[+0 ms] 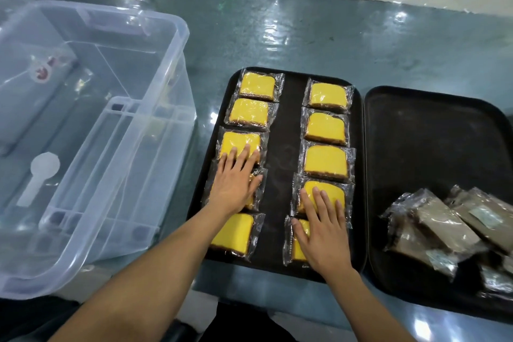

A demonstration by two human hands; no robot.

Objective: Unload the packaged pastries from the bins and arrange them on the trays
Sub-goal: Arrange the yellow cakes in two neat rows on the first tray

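Ten wrapped yellow cake slices (pixel 325 161) in two columns of five, two black trays (pixel 286 130), one clear plastic bin (pixel 155 108), a heap of brown wrapped pastries (pixel 444 225), number indeterminate, two hands (pixel 234 180)

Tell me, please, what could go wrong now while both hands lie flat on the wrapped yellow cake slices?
1. The left hand and right hand press flat on wrapped cake slices; firm pressure may squash the soft cake.
2. The nearest right-column slice sits close to the tray's front rim; a push might slide it off.
3. The brown packaged pastries lie heaped on the second tray and may slip.
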